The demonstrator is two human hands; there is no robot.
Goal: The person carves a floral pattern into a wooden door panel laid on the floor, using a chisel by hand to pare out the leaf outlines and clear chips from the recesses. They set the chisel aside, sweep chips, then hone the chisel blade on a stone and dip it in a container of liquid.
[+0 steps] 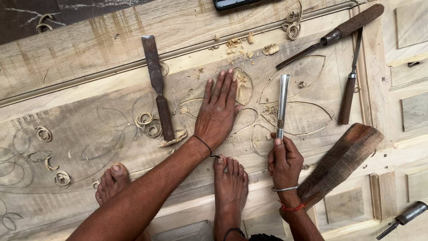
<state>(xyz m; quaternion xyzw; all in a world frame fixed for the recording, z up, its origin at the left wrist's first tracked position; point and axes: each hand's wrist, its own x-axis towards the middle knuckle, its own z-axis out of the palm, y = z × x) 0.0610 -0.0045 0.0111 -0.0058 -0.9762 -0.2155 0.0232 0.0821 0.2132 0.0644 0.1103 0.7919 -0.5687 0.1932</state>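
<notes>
Gouge (282, 105) stood in the right hand (284, 163), its handle wrapped by clenched fingers and the thumb laid up along the shank, so the bright fluted blade pointed away from the person over the carved petals (298, 117). That grip kept the tool steady and aimed at the outline cut into the panel (89, 134). A wooden mallet (341, 163) seemed tucked against the same wrist, its ridged head resting on the panel just beside the hand, close enough to be taken up without a reach.

The left hand (218, 111) lay flat on the carving, fingers released and spread, touching nothing but wood; pressed down like that, it seemed to feel or brush the surface between the petals. Both bare feet (229, 187) rested on the panel's near edge, likely holding it from sliding.

A flat chisel (158, 87) lay to the left of the open hand, near curled shavings (148, 124). Two more chisels (339, 33) lay beyond the petals at the upper right, apart from the work yet within arm's range. Another tool (403, 218) sat at the lower right corner, well apart.
</notes>
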